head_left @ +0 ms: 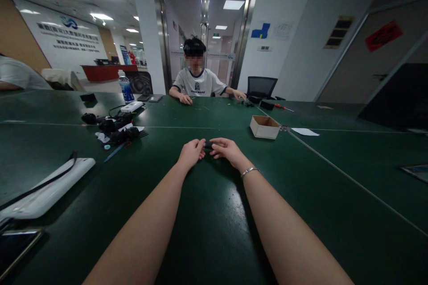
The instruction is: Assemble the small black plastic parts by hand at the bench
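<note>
Both of my arms reach forward over the dark green table (207,196). Between my hands is a small dark object (208,145), too small and too covered by fingers to name. My left hand (191,153) pinches its left end with thumb and fingertips. Gripping the right end is my right hand (228,151), with a silver bracelet on the wrist. The object is held just above the table or touching it; I cannot tell which.
Ahead to the right stands an open cardboard box (265,127), near a white paper (305,132). A pile of black parts (120,126), a bottle (125,86) and a white case (56,187) lie left. Across the table sits a person (197,77). A screwdriver (282,107) lies far right.
</note>
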{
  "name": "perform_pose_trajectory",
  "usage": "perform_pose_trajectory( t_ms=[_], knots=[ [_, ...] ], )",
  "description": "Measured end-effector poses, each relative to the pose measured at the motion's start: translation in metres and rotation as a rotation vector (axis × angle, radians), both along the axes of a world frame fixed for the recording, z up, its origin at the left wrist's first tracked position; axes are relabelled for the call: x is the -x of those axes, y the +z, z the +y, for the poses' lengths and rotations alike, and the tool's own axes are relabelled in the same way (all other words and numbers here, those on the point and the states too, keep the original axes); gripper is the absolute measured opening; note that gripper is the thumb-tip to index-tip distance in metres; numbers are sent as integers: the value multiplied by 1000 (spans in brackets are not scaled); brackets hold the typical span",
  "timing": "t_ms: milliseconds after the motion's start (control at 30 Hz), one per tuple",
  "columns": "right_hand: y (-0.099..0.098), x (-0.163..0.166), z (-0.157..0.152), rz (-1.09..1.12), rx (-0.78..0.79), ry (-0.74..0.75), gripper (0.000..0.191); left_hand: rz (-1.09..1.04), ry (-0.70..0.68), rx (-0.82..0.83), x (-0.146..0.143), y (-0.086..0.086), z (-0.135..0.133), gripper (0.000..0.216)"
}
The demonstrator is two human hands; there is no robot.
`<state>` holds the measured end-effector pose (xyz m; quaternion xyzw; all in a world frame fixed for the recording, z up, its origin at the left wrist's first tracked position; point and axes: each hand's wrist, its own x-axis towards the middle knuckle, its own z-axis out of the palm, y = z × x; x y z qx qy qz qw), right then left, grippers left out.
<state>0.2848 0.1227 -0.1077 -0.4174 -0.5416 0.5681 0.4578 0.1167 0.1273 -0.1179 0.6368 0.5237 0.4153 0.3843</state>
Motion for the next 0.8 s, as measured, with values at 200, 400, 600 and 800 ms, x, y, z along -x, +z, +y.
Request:
perform_pose_trajectory(
  t_ms=[200, 400, 600, 800],
  knots=[
    [-1, -1, 1, -13, 2, 15, 21, 16, -2, 9, 1, 1, 1, 39],
    [-1, -2, 0, -14, -1, 26, 23, 21, -5, 14, 1, 1, 1, 41],
    [-1, -3, 0, -17, -14, 39, 25, 39, 17, 27, 1, 3, -1, 42],
    [-1, -3, -1, -9, -22, 58, 28, 37, 20, 62, 0, 5, -2, 44]
  ],
)
